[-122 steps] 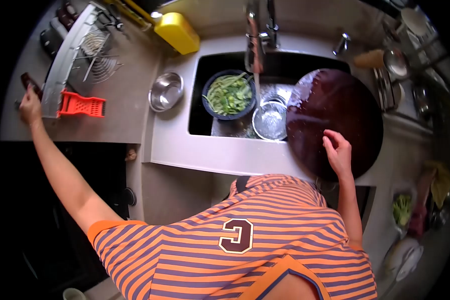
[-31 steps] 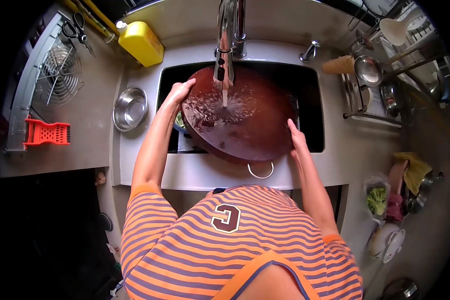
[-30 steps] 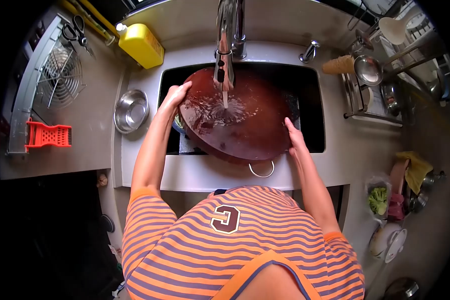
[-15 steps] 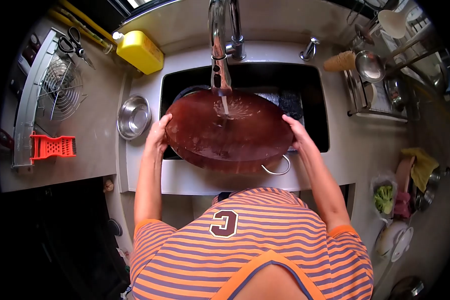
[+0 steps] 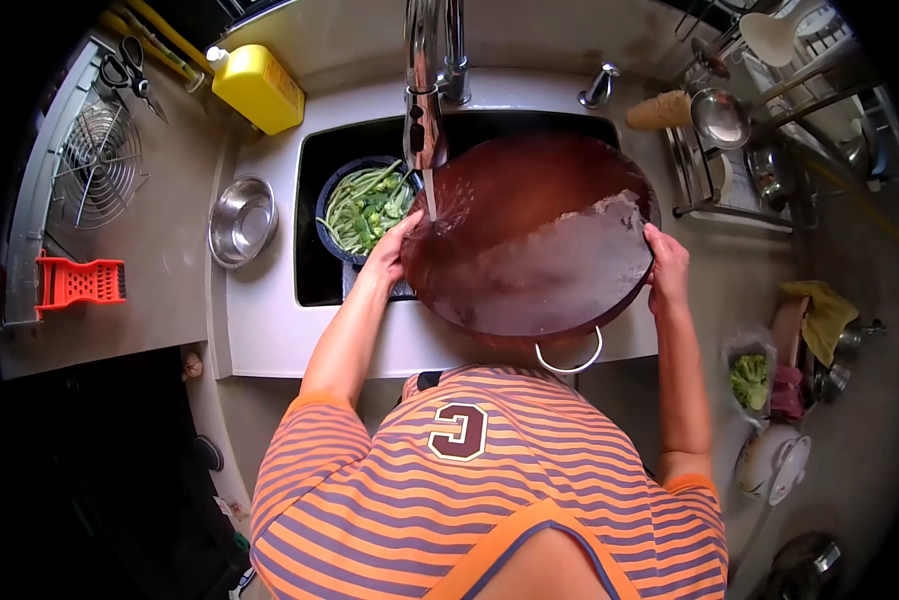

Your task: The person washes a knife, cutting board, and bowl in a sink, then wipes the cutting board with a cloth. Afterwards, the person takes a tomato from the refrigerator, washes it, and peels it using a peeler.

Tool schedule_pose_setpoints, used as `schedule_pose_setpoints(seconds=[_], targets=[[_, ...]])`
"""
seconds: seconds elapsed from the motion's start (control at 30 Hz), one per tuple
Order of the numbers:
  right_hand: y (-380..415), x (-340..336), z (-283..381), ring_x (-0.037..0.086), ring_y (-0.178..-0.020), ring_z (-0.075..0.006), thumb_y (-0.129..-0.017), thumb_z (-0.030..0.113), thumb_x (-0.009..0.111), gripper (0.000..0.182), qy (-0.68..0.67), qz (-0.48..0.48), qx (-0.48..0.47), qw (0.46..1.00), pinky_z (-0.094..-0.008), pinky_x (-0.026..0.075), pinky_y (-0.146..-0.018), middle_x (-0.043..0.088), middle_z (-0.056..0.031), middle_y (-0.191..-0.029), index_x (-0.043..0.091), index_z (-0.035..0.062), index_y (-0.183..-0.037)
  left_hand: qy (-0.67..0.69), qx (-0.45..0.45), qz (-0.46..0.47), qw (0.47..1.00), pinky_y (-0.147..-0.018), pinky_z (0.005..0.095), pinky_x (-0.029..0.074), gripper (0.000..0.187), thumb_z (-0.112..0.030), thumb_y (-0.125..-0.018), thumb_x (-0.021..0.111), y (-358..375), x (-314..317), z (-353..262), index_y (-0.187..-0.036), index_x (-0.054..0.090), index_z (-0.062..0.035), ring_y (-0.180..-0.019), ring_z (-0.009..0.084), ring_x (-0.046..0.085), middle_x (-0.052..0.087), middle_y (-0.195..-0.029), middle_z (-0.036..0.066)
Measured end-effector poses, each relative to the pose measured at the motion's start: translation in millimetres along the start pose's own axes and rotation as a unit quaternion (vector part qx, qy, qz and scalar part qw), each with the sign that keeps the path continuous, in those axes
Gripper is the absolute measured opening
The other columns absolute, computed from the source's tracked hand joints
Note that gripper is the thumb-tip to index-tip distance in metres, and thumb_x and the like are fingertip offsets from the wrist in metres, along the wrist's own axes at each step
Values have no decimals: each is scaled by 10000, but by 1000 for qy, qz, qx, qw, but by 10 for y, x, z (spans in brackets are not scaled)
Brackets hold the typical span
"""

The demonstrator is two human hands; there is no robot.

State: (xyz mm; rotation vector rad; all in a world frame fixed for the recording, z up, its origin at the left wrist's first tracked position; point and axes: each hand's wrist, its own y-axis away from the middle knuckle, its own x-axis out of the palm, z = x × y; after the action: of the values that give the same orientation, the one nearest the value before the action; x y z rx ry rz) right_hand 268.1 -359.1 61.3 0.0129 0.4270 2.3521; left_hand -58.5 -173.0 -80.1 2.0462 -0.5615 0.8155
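A big round red-brown cutting board (image 5: 530, 240) is held over the sink, its face wet, with a metal loop handle (image 5: 572, 362) on the near rim. My left hand (image 5: 398, 250) grips the board's left edge, close to where water runs from the faucet (image 5: 426, 130) onto it. Around the right edge my right hand (image 5: 668, 262) is closed; some fingers of both hands are hidden beneath the board. Left of the board, a dark bowl of green beans and leafy greens (image 5: 365, 208) sits in the sink.
The black sink (image 5: 310, 270) lies under the board. At its left stand a steel bowl (image 5: 242, 222) and a yellow jug (image 5: 260, 90). A red grater (image 5: 82, 282) lies farther left. On the right are a dish rack (image 5: 735, 215) and bagged broccoli (image 5: 750, 382).
Both hands have carried the cutting board to the right. The bowl of greens has come into view, and the water now hits the board's left side.
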Motion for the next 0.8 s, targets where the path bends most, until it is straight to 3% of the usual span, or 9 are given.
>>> schedule_pose_setpoints(seconds=[0.17,0.23,0.4,0.43,0.5,0.63,0.67,0.7,0.8], targets=[[11,-43,-132,390,-440,-16,-846,260,580,205,-36,-27,-46,998,-172,261,-370,478,69,-604,581,62,-792,-26,47,57,997,-866,353,474,339,-178,-855,550,-446,35,-178,-1148,530,-9,-958,208,592,605,-1078,111],[-17,-65,-244,552,-646,-88,-849,220,561,204,-110,-4,6,994,-236,442,-549,594,-11,-798,592,19,-850,-128,114,51,984,-834,345,488,355,-182,-851,553,-125,435,-366,-1155,517,-1,-927,205,602,605,-1066,114],[-370,189,-822,590,-898,-193,-856,242,527,300,-217,59,110,968,-315,470,-812,622,-94,-998,592,1,-1022,-231,226,-9,946,-716,266,480,312,-153,-816,608,370,572,-667,-1068,537,18,-821,130,591,602,-968,74],[-421,296,-878,586,-931,-209,-857,266,522,331,-234,78,141,959,-329,463,-846,618,-104,-1029,583,5,-1051,-250,257,-33,933,-751,261,472,326,-137,-815,607,475,553,-676,-1087,529,26,-854,136,587,602,-986,76],[-486,550,-909,581,-949,-224,-869,284,501,364,-235,112,172,950,-350,467,-845,614,-111,-1049,565,-10,-1073,-228,310,-47,922,-824,281,455,391,-70,-800,615,779,695,-636,-1145,479,55,-907,161,581,587,-1043,102],[-875,1085,-1291,586,-913,-221,-897,310,466,351,-197,186,173,947,-345,480,-816,615,-104,-1027,561,40,-1101,-276,415,-145,855,-823,286,459,430,19,-782,617,1229,749,-573,-1155,409,69,-908,178,578,581,-1036,132],[-902,1225,-1318,569,-942,-205,-903,309,462,356,-200,197,176,944,-339,468,-831,595,-103,-1066,542,54,-1139,-287,429,-165,840,-820,286,458,428,15,-781,622,1288,761,-586,-1148,408,66,-902,178,577,581,-1029,137],[-812,1336,-1202,536,-990,-190,-905,286,458,397,-147,167,113,968,-334,438,-856,571,-100,-1101,490,39,-1214,-295,444,-187,825,-817,286,458,425,10,-779,627,1341,776,-599,-1140,407,64,-895,179,577,582,-1023,142],[-762,1466,-1065,485,-1087,-222,-890,240,473,579,-80,191,85,975,-333,399,-916,487,-143,-1240,255,37,-1386,-262,427,-223,836,-786,278,464,405,-28,-781,639,1484,803,-714,-1105,413,63,-865,174,578,586,-992,150]])
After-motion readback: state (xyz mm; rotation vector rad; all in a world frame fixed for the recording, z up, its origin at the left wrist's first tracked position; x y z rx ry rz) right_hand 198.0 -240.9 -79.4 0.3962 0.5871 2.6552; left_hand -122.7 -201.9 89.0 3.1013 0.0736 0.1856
